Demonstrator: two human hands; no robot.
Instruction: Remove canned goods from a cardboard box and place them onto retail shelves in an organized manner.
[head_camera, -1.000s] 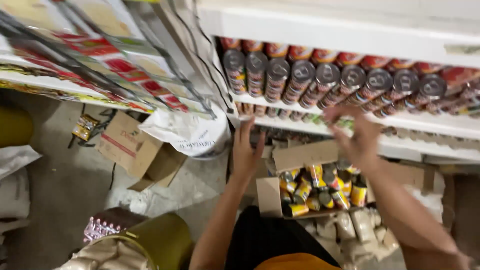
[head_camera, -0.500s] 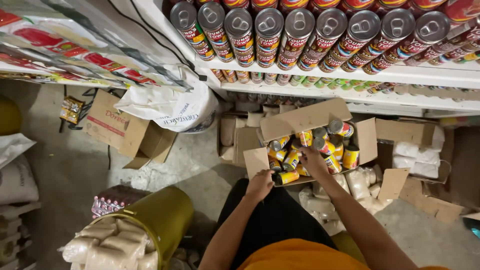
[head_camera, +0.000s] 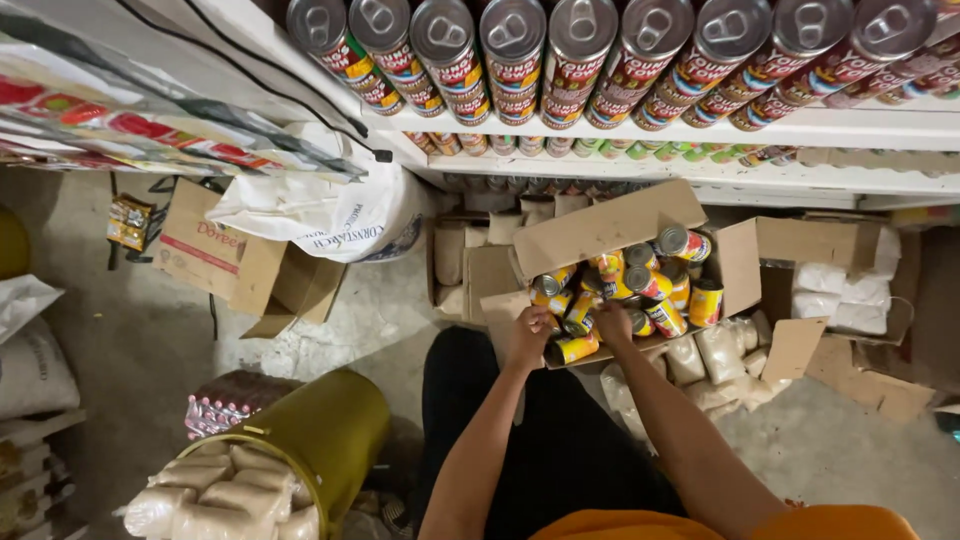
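Fingers of both hands, left (head_camera: 527, 335) and right (head_camera: 612, 322), curl onto yellow cans (head_camera: 573, 348) in the box (head_camera: 600, 228) mid-frame; I'd grip each can's middle so nothing slips.

Both hands reach into the open cardboard box (head_camera: 600, 232) of yellow cans (head_camera: 640, 285) on the floor. The left hand (head_camera: 528, 336) touches a lying can (head_camera: 573, 349) at the box's near edge; the right hand (head_camera: 612, 324) is just beside it. Above the box, a white shelf (head_camera: 700, 128) carries can rows.
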